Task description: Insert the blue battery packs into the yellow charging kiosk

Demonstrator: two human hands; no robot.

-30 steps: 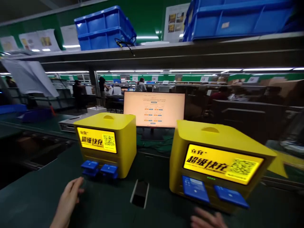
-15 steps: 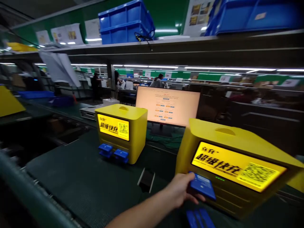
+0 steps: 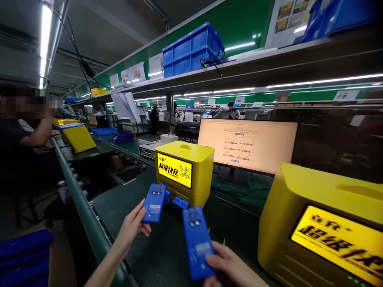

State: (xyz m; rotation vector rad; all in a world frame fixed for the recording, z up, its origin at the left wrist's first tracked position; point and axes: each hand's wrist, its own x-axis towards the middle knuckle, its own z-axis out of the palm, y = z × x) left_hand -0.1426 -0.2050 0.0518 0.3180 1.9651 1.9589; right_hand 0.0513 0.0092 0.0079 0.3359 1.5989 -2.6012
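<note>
My left hand (image 3: 136, 221) grips a blue power bank (image 3: 154, 207) by its lower edge, thumb on top. Two short cable ends show near its upper end. In my right hand (image 3: 223, 263) is a second blue power bank (image 3: 199, 247), tilted, with the same cable ends and a pale label. Both are held above the green work surface (image 3: 149, 255). Just behind them stands a yellow charging cabinet (image 3: 202, 171) with a lit screen; two blue units (image 3: 180, 203) stick out of its lower front, partly hidden. A larger yellow cabinet (image 3: 273, 239) is to the right, cut off by the frame.
A lit monitor (image 3: 248, 143) stands behind the cabinets. Blue crates (image 3: 188, 52) sit on the shelf overhead. Along the left runs a green rail (image 3: 80, 211). A person (image 3: 30, 131) sits at far left; blue items (image 3: 25, 255) lie in a box at lower left.
The view has swung left. The power bank that one hand held at the right cabinet's front is away from it; both hands now show, each holding a power bank over the work surface.
</note>
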